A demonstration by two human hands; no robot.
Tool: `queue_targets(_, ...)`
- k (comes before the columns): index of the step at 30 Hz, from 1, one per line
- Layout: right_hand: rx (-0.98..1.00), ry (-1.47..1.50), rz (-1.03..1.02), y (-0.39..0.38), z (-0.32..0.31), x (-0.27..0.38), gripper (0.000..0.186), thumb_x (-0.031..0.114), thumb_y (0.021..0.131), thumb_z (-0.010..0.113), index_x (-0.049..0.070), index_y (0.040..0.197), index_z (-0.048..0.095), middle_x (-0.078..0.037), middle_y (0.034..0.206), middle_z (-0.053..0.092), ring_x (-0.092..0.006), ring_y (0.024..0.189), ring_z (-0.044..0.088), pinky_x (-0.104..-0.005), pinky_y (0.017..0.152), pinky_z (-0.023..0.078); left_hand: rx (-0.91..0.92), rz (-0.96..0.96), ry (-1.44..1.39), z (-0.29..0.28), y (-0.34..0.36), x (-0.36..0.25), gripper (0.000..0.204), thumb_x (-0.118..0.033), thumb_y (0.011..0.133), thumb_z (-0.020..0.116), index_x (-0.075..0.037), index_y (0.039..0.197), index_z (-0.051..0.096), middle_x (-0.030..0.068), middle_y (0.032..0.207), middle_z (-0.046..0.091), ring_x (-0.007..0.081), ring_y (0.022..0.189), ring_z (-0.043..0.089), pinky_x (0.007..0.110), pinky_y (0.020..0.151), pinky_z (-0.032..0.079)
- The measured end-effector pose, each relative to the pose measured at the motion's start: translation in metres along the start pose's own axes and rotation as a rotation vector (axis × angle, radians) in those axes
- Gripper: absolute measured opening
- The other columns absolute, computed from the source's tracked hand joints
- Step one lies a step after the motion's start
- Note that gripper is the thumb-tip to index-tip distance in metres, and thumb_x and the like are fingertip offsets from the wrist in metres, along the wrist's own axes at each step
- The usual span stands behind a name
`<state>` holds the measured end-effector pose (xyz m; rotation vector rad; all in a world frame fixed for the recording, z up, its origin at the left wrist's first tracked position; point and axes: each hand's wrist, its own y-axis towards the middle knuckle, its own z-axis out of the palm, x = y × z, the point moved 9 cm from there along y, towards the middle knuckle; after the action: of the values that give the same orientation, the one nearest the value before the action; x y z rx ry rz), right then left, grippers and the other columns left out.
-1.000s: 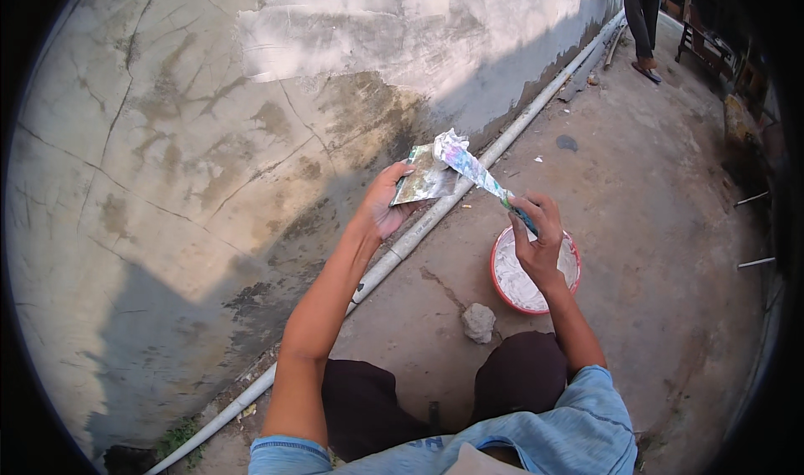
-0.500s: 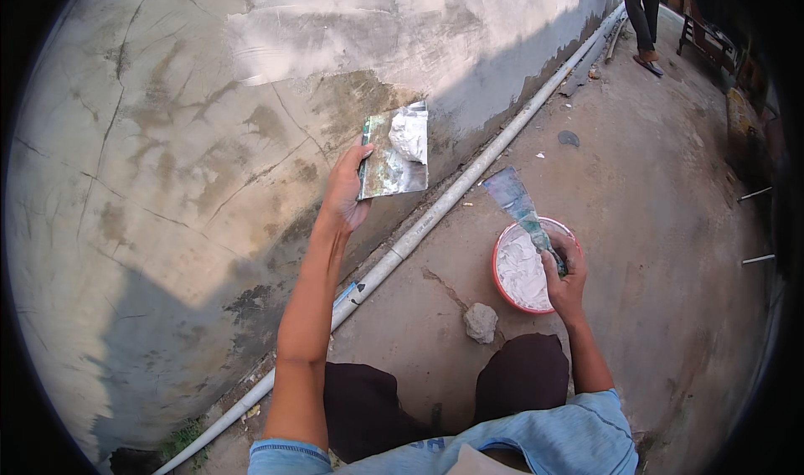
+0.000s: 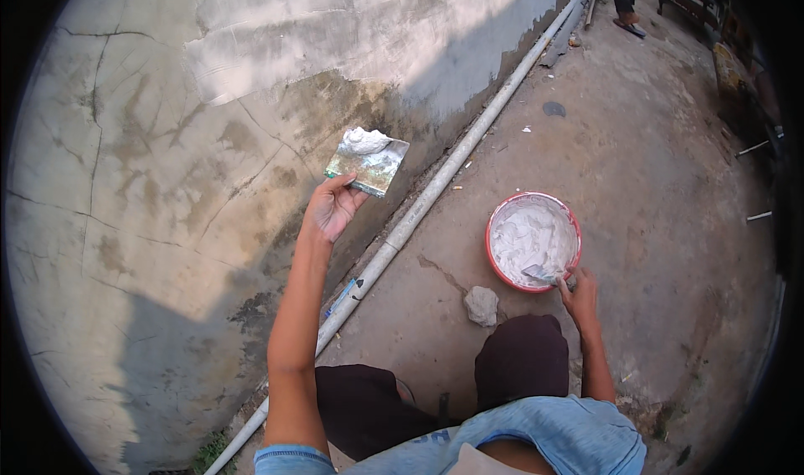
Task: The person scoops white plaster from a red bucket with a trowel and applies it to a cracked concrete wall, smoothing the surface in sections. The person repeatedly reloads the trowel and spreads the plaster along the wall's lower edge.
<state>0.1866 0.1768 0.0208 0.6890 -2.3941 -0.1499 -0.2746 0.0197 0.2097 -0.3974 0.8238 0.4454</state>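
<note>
My left hand grips the lower edge of a flat, stained, square plate, thumb on top. A lump of white putty lies along the plate's far edge. In front of the cracked wall, the plate is held up, apart from it. My right hand is at the near right rim of a red-rimmed tub with its fingers closed on a putty knife. The knife's blade touches the white putty in the tub; its handle is mostly hidden by my fingers.
A pale pipe runs along the foot of the wall, whose upper part carries whitish patches. A grey stone lies near the tub, by my knee. Another person's leg and sandal show far right, near dark furniture.
My right hand has lowered the putty knife from above the tub into its putty. The left hand has turned the plate, bringing its putty lump to the far edge. The view has shifted slightly.
</note>
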Motion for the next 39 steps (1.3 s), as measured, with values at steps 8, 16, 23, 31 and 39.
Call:
queue_targets(8, 0.595, 1.176, -0.215, 0.086, 0.047, 0.244, 0.071, 0.032, 0.097, 0.061, 0.001, 0.151, 0.027, -0.019, 0.146, 0.043, -0.0274, 0.135, 0.042, -0.0413, 0.113, 0.031, -0.182, 0.007, -0.164, 0.057, -0.021, 0.061, 0.043, 0.012, 0.089, 0.056, 0.008, 0.130, 0.041, 0.0207, 0.130, 0.052, 0.0312, 0.122, 0.056, 0.042, 0.108, 0.050)
queue_targets(16, 0.728, 1.686, -0.012, 0.114, 0.071, 0.356, 0.045, 0.031, 0.104, 0.051, 0.001, 0.137, 0.042, -0.011, 0.129, 0.056, -0.0186, 0.122, 0.051, -0.0342, 0.109, 0.034, -0.274, 0.175, 0.023, 0.061, -0.038, 0.039, 0.040, 0.000, 0.090, 0.064, 0.003, 0.126, 0.049, 0.0138, 0.119, 0.060, 0.0205, 0.107, 0.061, 0.036, 0.092, 0.053)
queue_targets(23, 0.602, 1.990, 0.182, 0.177, 0.074, 0.367, 0.035, 0.018, 0.102, 0.049, 0.001, 0.132, 0.045, -0.014, 0.131, 0.057, -0.0264, 0.122, 0.056, -0.0465, 0.106, 0.045, -0.251, -0.021, 0.131, 0.021, -0.088, 0.044, 0.046, -0.019, 0.093, 0.063, -0.009, 0.135, 0.046, 0.0019, 0.128, 0.054, 0.0118, 0.108, 0.050, 0.033, 0.094, 0.046)
queue_targets(31, 0.746, 1.401, 0.351, 0.234, 0.176, 0.283, 0.037, 0.017, 0.100, 0.053, 0.002, 0.133, 0.047, -0.012, 0.130, 0.059, -0.0231, 0.117, 0.061, -0.0450, 0.100, 0.051, -0.289, -0.149, -0.022, -0.054, -0.074, 0.096, 0.024, -0.016, 0.094, 0.057, -0.011, 0.117, 0.052, 0.0022, 0.116, 0.059, 0.0125, 0.105, 0.051, 0.033, 0.091, 0.046)
queue_targets(39, 0.444, 1.748, 0.186, 0.242, 0.241, 0.316, 0.032, 0.018, 0.099, 0.057, 0.007, 0.129, 0.051, -0.007, 0.120, 0.063, -0.0201, 0.103, 0.066, -0.0412, 0.087, 0.056, -0.253, -0.024, 0.014, -0.048, -0.071, 0.067, 0.017, -0.009, 0.096, 0.051, -0.006, 0.113, 0.051, 0.0053, 0.112, 0.059, 0.0123, 0.106, 0.054, 0.031, 0.085, 0.047)
